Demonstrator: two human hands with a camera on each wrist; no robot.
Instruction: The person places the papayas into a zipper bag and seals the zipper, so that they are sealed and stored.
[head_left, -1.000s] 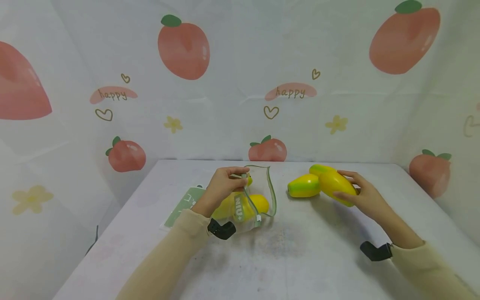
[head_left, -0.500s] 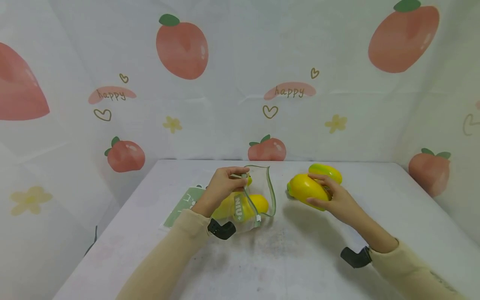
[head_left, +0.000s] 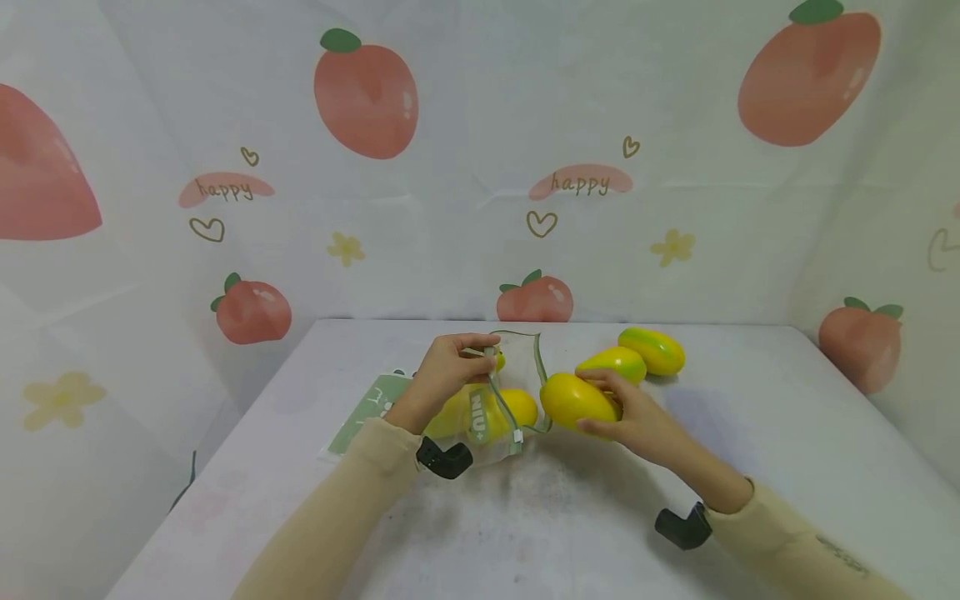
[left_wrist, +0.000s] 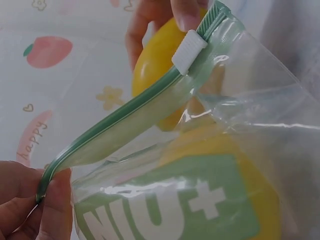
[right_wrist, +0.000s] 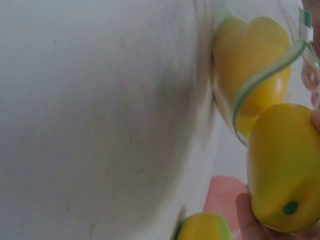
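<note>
My left hand (head_left: 450, 371) pinches the rim of a clear zip bag (head_left: 477, 417), marked "NIU+", with a green edge and a white slider (left_wrist: 189, 52). Its mouth gapes toward the right. Several yellow fruits, like the papaya (head_left: 520, 406) nearest the opening, lie inside. My right hand (head_left: 637, 417) grips another smooth yellow papaya (head_left: 573, 400), fingers on top and thumb on the near side. That papaya's far end is right at the bag's mouth, overlapping the green rim in the head view. A small green spot marks its near end in the right wrist view.
Two more yellow-green papayas, a nearer one (head_left: 630, 360) and a farther one (head_left: 652, 350), lie behind my right hand. A flat green-and-white packet (head_left: 367, 412) is left of the bag. A fruit-printed cloth (head_left: 450, 208) hangs behind the white table (head_left: 540, 533).
My right hand has carried the held papaya leftward from beside the two loose papayas to the bag's mouth. My left hand and the bag have stayed in place.
</note>
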